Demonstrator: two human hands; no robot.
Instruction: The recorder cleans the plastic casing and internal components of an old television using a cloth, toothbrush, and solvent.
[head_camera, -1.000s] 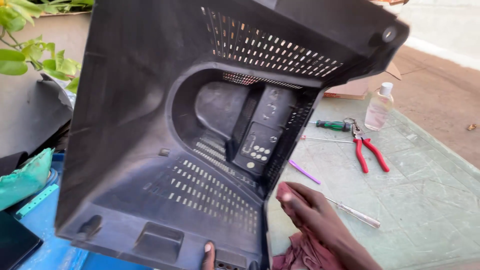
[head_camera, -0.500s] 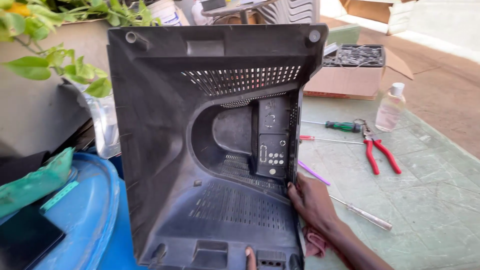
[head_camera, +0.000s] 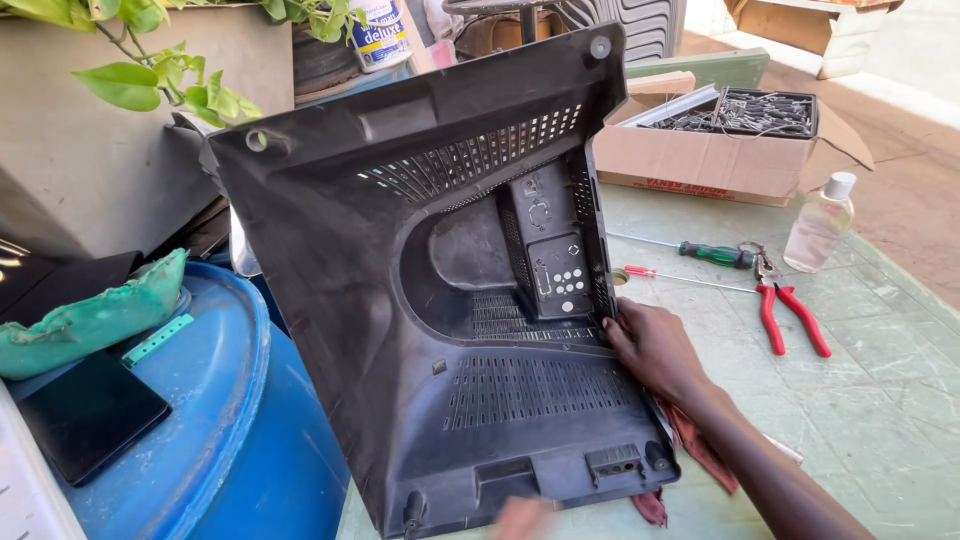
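Over desk (head_camera: 880, 400) edge: black TV shell (head_camera: 440, 300) held upright, hollow side facing camera. Right hand (head_camera: 655, 350) fingers clenched on its right rim; left hand (head_camera: 520, 518) blurred at bottom edge, grasp unclear. Shell empty, detached; not yet set down. Pliers (head_camera: 790, 315) nearby.

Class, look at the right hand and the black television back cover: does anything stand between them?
Nothing visible does. The right hand lies directly on the right edge of the black cover. The red cloth sits under the wrist, not between them.
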